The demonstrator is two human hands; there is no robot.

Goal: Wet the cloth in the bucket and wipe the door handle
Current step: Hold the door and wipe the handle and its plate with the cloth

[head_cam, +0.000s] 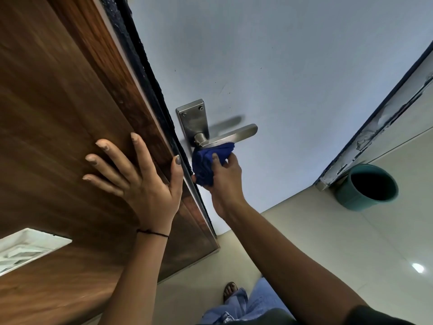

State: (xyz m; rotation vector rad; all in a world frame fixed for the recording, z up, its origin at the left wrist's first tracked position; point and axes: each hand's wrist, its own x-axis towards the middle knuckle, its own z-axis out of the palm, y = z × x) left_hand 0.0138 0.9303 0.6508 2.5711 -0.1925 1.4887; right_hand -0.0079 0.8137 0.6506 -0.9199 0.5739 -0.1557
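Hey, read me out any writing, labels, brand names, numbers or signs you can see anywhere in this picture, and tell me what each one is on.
None: there is no readable text in this view.
door handle and its plate: bare metal with screws, no brand mark visible.
blue cloth in the right hand: plain.
teal bucket: no label visible.
wooden door face under the left hand: grain only.
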